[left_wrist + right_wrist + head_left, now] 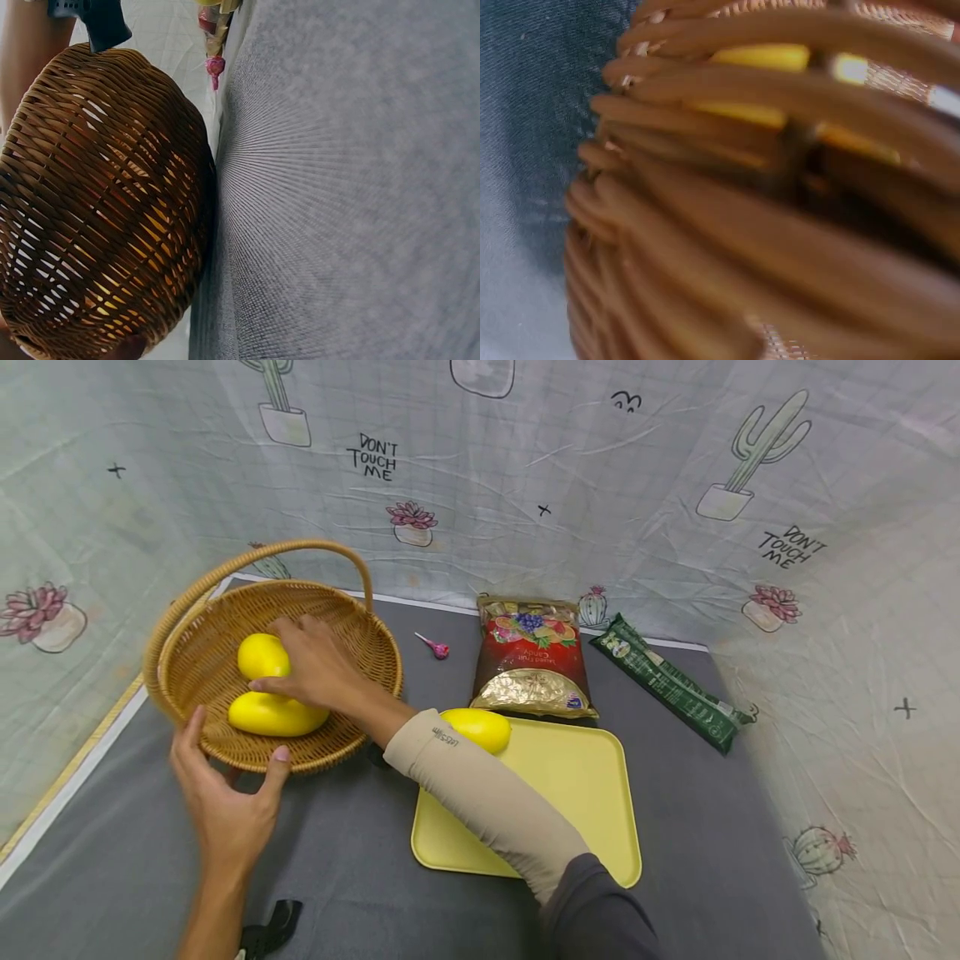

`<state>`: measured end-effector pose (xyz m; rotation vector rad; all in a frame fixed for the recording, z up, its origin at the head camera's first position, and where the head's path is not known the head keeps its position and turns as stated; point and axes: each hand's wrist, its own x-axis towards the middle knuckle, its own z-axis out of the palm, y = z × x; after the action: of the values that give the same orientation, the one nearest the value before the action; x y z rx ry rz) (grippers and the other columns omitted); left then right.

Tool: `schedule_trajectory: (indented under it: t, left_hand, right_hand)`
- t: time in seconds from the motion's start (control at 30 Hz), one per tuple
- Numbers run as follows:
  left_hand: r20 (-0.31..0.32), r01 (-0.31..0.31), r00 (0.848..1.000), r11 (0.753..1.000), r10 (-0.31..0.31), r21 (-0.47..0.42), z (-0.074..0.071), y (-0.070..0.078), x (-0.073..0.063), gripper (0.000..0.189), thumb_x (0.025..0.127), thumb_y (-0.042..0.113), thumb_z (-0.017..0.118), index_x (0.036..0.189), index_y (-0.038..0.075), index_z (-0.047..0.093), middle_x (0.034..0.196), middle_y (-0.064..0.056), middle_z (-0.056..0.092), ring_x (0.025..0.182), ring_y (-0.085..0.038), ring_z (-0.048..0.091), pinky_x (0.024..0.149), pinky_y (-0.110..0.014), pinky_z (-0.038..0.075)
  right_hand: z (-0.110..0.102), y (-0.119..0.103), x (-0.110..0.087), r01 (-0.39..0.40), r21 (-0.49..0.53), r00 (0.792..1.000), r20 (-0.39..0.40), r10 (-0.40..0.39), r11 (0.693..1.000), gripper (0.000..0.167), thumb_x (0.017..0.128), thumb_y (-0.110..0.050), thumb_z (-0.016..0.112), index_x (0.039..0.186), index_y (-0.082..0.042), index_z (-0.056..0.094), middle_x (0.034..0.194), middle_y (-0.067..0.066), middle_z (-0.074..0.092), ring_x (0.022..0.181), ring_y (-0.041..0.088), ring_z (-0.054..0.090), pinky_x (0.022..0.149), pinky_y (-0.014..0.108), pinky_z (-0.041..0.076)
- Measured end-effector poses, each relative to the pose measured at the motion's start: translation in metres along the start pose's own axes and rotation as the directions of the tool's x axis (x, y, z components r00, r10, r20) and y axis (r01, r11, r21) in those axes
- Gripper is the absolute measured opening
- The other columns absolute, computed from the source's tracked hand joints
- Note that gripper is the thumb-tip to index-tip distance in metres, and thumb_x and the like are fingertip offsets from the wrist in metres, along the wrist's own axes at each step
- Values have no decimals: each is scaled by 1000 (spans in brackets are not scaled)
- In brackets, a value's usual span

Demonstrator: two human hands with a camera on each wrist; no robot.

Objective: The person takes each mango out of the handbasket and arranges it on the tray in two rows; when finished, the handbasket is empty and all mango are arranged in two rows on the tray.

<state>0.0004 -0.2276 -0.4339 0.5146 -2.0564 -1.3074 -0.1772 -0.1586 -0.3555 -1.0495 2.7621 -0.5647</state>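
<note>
Inside the wicker basket point(382, 652) at the left lie two smooth yellow mangoes, a rear mango point(262, 656) and a front mango point(276, 715). My right hand point(318, 664) reaches in over the rim, its thumb on the near side of the rear mango and its fingers behind it. From outside, my left hand point(228, 810) holds the basket's near side, thumb and forefinger spread at the rim. Another yellow mango point(480, 730) rests on the yellow tray point(577, 777), partly behind the right forearm. Wicker point(112, 195) fills much of the left wrist view.
Behind the tray lies a red and gold candy bag point(534, 656), with a small pink lollipop point(438, 650) to its left. A long green packet point(667, 681) lies at the right. Printed cloth point(495, 468) hangs behind the grey tabletop point(360, 868).
</note>
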Motion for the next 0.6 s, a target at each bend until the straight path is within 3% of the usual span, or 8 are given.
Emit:
schedule_trajectory:
  t: [0.3, 0.6]
  left_hand:
    - [4, 6, 1000, 1000, -6, 18, 0, 1, -2, 97, 87, 20, 84, 166, 32, 29, 173, 3, 21, 158, -16, 27, 111, -45, 46]
    - [1, -5, 1000, 1000, 5, 7, -1, -1, -2, 97, 88, 18, 84, 166, 31, 28, 173, 2, 20, 157, -17, 26, 113, -46, 44]
  right_hand:
    - [7, -4, 4, -53, -2, 999, 14, 53, 999, 72, 92, -60, 76, 153, -30, 52, 131, -10, 57, 109, 6, 51, 89, 19, 44]
    - [-2, 5, -9, -1, 102, 1000, -13, 2, 995, 68, 95, -48, 77, 155, -27, 53, 143, -7, 56, 123, 8, 51, 95, 20, 44]
